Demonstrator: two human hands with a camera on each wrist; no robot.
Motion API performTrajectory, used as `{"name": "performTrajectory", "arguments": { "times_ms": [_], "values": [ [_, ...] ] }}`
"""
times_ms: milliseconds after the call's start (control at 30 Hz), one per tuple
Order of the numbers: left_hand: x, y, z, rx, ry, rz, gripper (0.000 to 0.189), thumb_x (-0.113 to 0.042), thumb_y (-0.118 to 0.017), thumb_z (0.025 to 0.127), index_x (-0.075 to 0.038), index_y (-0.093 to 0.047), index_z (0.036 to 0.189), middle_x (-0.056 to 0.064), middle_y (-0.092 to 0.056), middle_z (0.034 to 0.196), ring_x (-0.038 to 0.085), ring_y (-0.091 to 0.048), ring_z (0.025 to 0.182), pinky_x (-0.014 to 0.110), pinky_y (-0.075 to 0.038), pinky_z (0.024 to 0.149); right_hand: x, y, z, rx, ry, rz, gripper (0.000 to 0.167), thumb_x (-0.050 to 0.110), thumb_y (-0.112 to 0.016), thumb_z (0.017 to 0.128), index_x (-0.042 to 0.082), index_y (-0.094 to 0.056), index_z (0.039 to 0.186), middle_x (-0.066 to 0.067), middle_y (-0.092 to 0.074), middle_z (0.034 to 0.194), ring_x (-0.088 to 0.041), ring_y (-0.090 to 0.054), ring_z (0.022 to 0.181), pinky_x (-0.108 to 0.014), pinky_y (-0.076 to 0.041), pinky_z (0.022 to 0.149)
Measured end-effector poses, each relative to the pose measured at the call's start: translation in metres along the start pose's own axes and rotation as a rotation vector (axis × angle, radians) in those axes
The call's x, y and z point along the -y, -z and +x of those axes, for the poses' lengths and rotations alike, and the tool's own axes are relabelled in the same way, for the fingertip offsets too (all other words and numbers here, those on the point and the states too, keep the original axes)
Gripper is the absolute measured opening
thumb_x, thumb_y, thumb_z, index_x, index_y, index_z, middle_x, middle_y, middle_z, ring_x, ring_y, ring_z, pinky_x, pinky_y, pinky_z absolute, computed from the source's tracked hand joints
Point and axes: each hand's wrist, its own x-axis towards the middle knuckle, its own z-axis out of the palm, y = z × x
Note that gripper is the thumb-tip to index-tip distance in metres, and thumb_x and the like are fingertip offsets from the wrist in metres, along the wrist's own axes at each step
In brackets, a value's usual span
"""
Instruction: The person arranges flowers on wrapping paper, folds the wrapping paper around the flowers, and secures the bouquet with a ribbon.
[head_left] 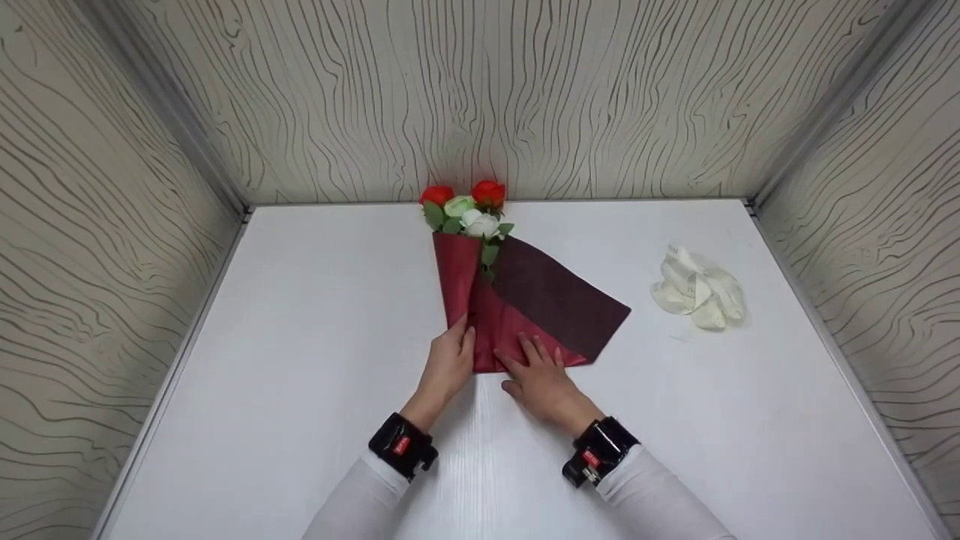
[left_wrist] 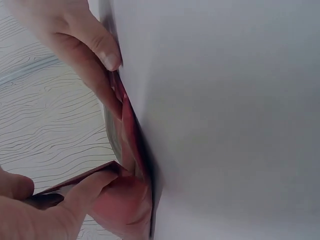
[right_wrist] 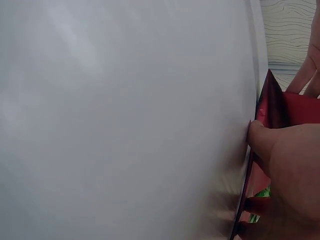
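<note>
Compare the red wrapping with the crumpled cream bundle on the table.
The wrapping is red and dark maroon; the bundle is cream. The wrapping is larger, with straight edges; the bundle is smaller and crumpled. The left hand and right hand touch the wrapping; the bundle lies untouched. Both things lie on the white table.

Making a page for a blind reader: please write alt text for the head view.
A person's left hand holds the folded left side of red wrapping paper partly wrapped around red, white and pale green flowers; the right hand rests on the paper, whose right side lies open. Crumpled pale material lies farther right on the white table.
</note>
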Motion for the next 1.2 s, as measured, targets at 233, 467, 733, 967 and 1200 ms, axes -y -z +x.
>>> {"name": "performTrajectory", "arguments": {
  "times_ms": [233,467,733,967,1200],
  "values": [
    [0.006,-0.011,0.009,0.058,-0.011,0.016,0.040,-0.012,-0.046,0.103,0.010,-0.050,0.136,0.027,-0.061,0.122,0.033,-0.061,0.112,0.044,-0.050,0.092,-0.002,0.000,0.000,-0.009,0.008,0.017,0.055,0.037,-0.054,0.100,0.013,-0.045,0.148,-0.023,-0.025,0.156,-0.046,-0.017,0.143,-0.068,-0.016,0.108],
    [0.012,-0.013,0.010,0.204,0.012,0.042,0.045,-0.012,-0.049,0.102,0.010,-0.043,0.141,0.025,-0.054,0.134,0.030,-0.055,0.121,0.042,-0.045,0.100,-0.010,-0.001,-0.001,-0.062,0.044,0.113,0.066,0.029,-0.061,0.097,-0.010,-0.037,0.144,-0.026,-0.029,0.153,-0.043,-0.021,0.143,-0.061,-0.016,0.112],
    [0.017,-0.009,0.007,0.369,-0.078,0.219,0.040,-0.008,-0.053,0.099,0.011,-0.052,0.134,0.025,-0.050,0.139,0.034,-0.050,0.128,0.042,-0.041,0.104,-0.024,0.009,-0.011,-0.059,0.046,0.187,0.055,0.022,-0.060,0.099,-0.004,-0.042,0.144,-0.025,-0.026,0.155,-0.039,-0.024,0.143,-0.049,-0.030,0.111],
    [0.024,-0.002,0.004,0.427,-0.237,0.376,0.030,0.001,-0.054,0.097,-0.002,-0.066,0.125,0.016,-0.050,0.143,0.030,-0.047,0.132,0.038,-0.040,0.105,-0.035,0.008,-0.015,-0.104,-0.017,0.229,0.049,0.016,-0.055,0.101,-0.005,-0.043,0.143,-0.023,-0.028,0.154,-0.033,-0.030,0.142,-0.045,-0.032,0.110],
    [0.026,0.002,0.005,0.509,-0.277,0.445,0.037,0.000,-0.054,0.098,-0.012,-0.064,0.131,0.011,-0.047,0.147,0.028,-0.036,0.140,0.038,-0.032,0.111,-0.038,0.010,-0.009,-0.241,-0.087,0.414,0.047,0.000,-0.048,0.099,-0.016,-0.033,0.141,-0.030,-0.033,0.145,-0.039,-0.033,0.137,-0.047,-0.028,0.112]
  ]
}}
